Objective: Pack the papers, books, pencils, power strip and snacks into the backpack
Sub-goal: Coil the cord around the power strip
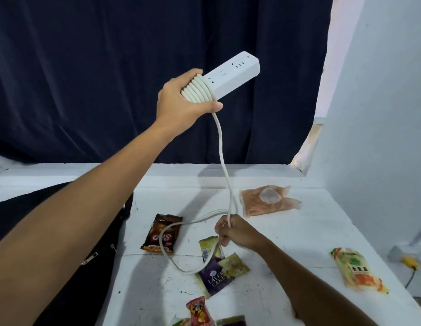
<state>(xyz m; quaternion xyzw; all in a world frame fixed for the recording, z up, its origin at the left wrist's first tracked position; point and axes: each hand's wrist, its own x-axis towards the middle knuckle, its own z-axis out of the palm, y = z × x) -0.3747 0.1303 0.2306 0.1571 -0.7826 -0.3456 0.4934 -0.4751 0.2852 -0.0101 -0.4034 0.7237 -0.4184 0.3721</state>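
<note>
At the far left of the frame a black backpack [70, 231] lies on the white worktop [310, 231], with metal zipper pulls showing. Above the middle, the left hand [181, 100] is raised and its grip is curled around one end of the white power strip [230, 74], where several turns of the cord [222, 147] are wound. The cord hangs down to the right hand [237, 234], whose grip is pinching it just above the worktop; a loop goes on to the left over a brown snack packet [161, 232] with red letters that I cannot read for sure. Under the loop lies a purple packet [218, 276] marked "LAYER CAKE". At the bottom edge is a red packet [200, 311]. To the right are a clear bag of pinkish grains [265, 201] and, further right, an orange-and-green packet [357, 271] with Chinese characters.
</note>
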